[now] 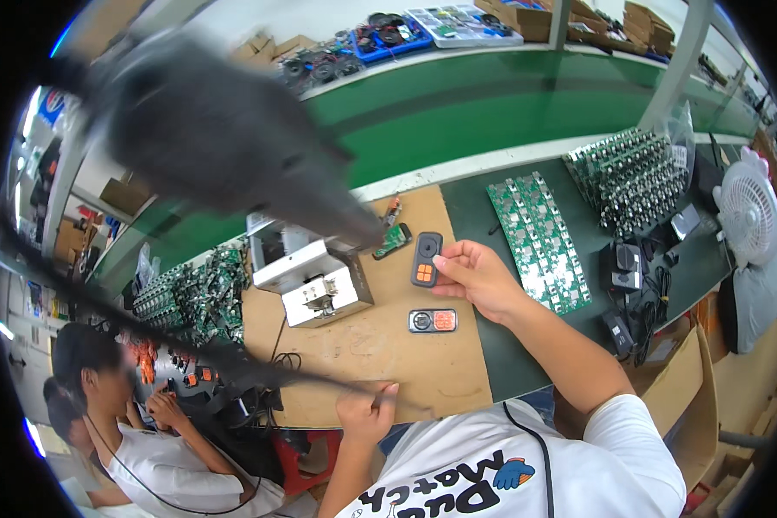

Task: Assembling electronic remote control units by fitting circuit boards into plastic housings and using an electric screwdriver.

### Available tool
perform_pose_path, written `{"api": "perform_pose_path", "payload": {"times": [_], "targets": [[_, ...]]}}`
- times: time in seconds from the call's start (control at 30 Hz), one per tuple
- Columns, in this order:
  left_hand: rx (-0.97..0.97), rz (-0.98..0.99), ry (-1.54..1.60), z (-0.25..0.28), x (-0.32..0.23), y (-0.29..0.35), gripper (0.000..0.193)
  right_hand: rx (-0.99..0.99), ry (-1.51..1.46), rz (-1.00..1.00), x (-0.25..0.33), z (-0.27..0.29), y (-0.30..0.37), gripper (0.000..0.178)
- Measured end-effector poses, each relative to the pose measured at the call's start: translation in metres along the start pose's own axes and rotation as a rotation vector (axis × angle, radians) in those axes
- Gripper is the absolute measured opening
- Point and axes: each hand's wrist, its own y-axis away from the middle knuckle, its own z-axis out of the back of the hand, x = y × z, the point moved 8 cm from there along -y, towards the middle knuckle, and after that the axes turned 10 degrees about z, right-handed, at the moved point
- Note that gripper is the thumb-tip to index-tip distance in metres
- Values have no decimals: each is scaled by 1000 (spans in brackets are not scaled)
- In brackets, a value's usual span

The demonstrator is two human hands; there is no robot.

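Observation:
My right hand (479, 278) pinches a dark grey remote control (426, 259) with orange buttons and a round pad, above a brown board (380, 363). Just below it on the board lies a second remote-like case (432, 320) with a silver rim and an orange patch. My left hand (368, 414) is closed at the board's near edge; whatever its fingers hold, if anything, is hidden. A metal fixture (324, 293) stands left of the remote. Behind it lies a small green circuit board (393, 242).
A large blurred dark object (224, 138) with a cord hangs close on the left. Green circuit panels (540, 237) and stacked boards (634, 177) lie right, near black adapters (626, 268) and a white fan (751, 211). More boards (198, 298) pile left, beyond a seated co-worker (147, 423).

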Motion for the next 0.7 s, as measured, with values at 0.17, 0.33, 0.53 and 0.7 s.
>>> {"api": "perform_pose_path", "payload": {"times": [0.17,0.33,0.53,0.7], "targets": [[-22,-41,16,13,0,-7,8,-111,470,143,1,18,-12,36],[-35,-24,50,11,1,-9,10,-153,737,168,17,12,-4,56],[34,-152,63,-7,-17,-9,10,-170,1327,521,34,-8,-6,83],[62,-179,-2,-7,-33,-27,17,-158,1488,534,37,-14,10,66]]}}
